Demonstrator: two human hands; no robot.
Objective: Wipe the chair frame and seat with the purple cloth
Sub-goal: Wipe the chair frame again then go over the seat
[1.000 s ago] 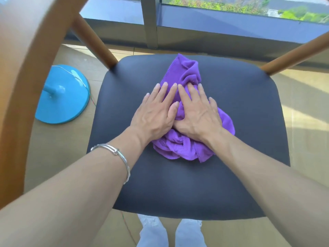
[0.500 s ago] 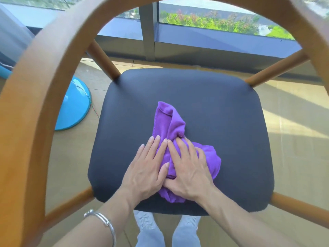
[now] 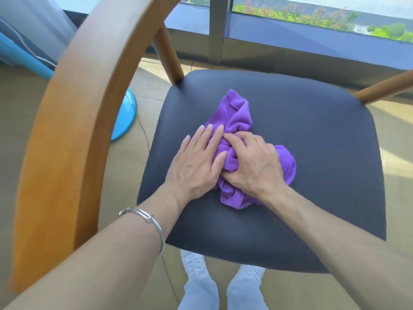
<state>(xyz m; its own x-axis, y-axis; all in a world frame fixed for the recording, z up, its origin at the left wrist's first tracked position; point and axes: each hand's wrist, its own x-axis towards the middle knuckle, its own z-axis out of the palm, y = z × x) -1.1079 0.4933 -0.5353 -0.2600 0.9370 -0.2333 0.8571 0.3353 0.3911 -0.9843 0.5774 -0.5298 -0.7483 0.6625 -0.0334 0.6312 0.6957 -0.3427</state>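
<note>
On dark seat [image 3: 312, 153], near centre: purple cloth [image 3: 239, 113] bunched. Left hand [image 3: 196, 162] flat, fingers straight, index and thumb over cloth's left edge. Right hand [image 3: 254, 164] fingers curled, gripping folds; cloth sticks out beyond fingertips.

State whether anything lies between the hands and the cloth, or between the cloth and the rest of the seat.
Nothing visible. The left hand presses the cloth, the right hand grips it, and only they lie on the seat.

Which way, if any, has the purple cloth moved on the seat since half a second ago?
Yes. The purple cloth has slid away from the seat's near edge, toward its middle.
</note>
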